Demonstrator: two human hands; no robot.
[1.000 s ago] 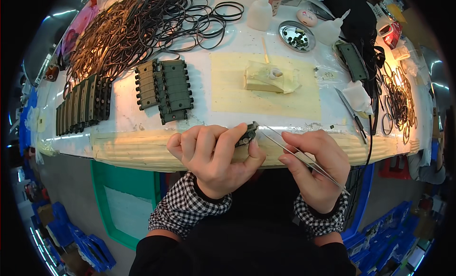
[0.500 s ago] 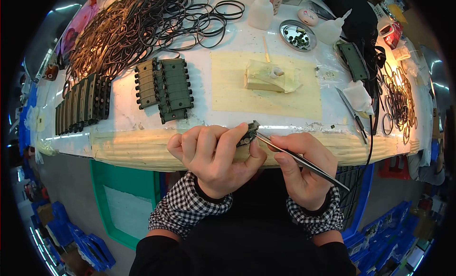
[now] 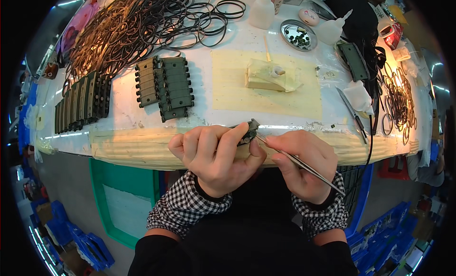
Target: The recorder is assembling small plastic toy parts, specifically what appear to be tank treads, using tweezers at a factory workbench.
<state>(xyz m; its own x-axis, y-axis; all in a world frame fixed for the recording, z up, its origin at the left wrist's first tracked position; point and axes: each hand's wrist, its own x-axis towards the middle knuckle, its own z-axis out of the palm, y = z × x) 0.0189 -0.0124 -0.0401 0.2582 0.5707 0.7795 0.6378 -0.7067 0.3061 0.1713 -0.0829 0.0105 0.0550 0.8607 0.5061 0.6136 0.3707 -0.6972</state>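
At the table's front edge, my left hand [image 3: 216, 157] is closed round a small dark green wheeled model part [image 3: 248, 136], and the fingers cover most of it. A pair of metal tweezers [image 3: 308, 169] is gripped in my right hand [image 3: 304, 162], slanting down to the right. Their tips are close against the model part's right end; whether they pinch anything is too small to tell. Left of centre lie two rows of similar dark green wheeled parts [image 3: 174, 88], side by side. Farther left stands another row of such parts [image 3: 83, 102].
A tangle of dark bands [image 3: 128, 33] covers the back left. A tape-covered block [image 3: 266, 81] sits on yellow paper [image 3: 228, 93]. Behind it are a round dish of small green pieces [image 3: 298, 35] and squeeze bottles [image 3: 261, 12]. A knife [image 3: 352, 115] lies at right.
The tweezers have rolled slightly in my right hand, their rear end a little lower and farther left. My left hand keeps hold of the model part, almost unmoved.
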